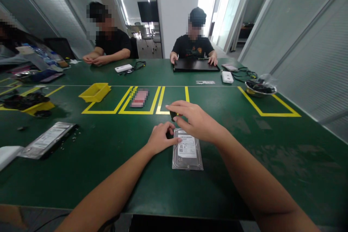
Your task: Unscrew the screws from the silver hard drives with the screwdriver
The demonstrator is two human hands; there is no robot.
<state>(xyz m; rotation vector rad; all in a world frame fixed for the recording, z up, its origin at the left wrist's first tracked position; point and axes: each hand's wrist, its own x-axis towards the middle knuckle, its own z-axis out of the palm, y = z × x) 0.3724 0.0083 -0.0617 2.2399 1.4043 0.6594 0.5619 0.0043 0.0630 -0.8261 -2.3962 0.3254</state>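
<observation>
Hard drive (188, 154) seems stiff, dense; I'd hold its edges. My left hand (160, 139) spreads against it; right hand (197, 119) pinches a screwdriver (173, 115).

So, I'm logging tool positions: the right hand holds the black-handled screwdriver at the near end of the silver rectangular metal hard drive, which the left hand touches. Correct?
Not the near end: the head view shows the screwdriver at the far end of the hard drive. The right hand holds it, and the left hand touches the drive.
</observation>
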